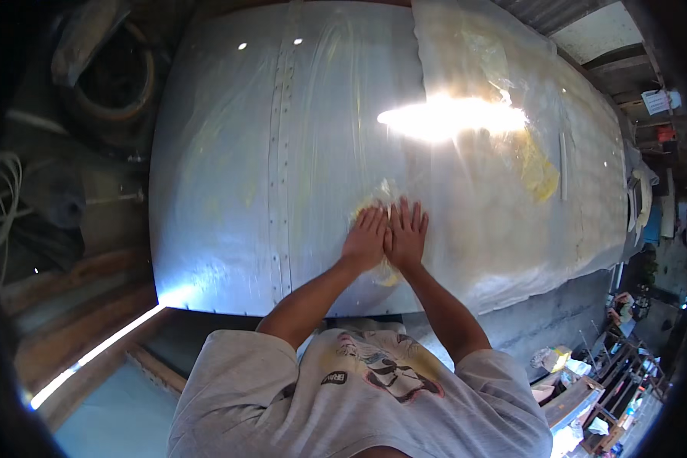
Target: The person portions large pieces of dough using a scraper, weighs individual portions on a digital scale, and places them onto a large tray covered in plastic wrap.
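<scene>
Hands (385, 238) side by side on dough (374, 210)

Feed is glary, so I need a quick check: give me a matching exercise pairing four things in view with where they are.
Things:
1. left hand
2. right hand
3. sun glare
4. rivet line

Places:
A. far side of the metal table, right of centre
B. flat on the yellowish dough, thumb side to the right
C. running away from the person, left of the hands
D. flat beside the other hand, on the right

Pairs: 1-B, 2-D, 3-A, 4-C

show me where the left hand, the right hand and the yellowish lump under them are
left hand (365, 240), head view, on the back of the hand.
right hand (407, 237), head view, on the back of the hand.
yellowish lump (374, 200), head view, on its edge beyond the fingertips.
</scene>
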A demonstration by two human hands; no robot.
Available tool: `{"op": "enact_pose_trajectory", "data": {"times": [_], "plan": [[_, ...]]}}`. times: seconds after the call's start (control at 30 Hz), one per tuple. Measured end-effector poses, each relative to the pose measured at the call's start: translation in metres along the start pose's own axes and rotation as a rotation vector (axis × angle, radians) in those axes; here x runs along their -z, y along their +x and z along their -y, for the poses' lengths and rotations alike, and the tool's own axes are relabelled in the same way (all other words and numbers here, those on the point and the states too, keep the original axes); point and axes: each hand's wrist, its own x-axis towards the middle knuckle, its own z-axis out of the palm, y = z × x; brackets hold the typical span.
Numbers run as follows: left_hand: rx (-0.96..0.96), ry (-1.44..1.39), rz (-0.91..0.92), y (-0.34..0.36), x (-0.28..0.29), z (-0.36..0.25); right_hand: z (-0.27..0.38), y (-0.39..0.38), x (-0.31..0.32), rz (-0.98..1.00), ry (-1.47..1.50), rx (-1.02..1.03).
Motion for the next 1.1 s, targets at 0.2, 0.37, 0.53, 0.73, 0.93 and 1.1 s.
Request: {"op": "enact_pose_trajectory", "data": {"times": [0.2,0.37,0.53,0.73,0.93,1.1], "plan": [[0.075,-0.180,0.021,-0.138,-0.006,-0.007,0.094,-0.094,0.007,0.122,0.015,-0.045],[0.395,-0.011,-0.207,-0.205,-0.002,0.041,0.177,-0.067,-0.006,0.141,0.158,0.255],[0.559,0.113,-0.070,-0.223,-0.017,-0.026,0.143,-0.095,-0.002,0.180,0.283,0.471],[0.434,-0.110,0.054,-0.195,-0.029,-0.057,0.088,-0.119,0.013,0.219,0.207,0.357],[0.516,0.146,-0.017,-0.240,-0.008,0.014,0.175,-0.084,-0.011,0.237,0.237,0.421],[0.663,0.100,-0.030,-0.282,-0.001,0.067,0.254,-0.047,-0.033,0.292,0.274,0.690]]}}
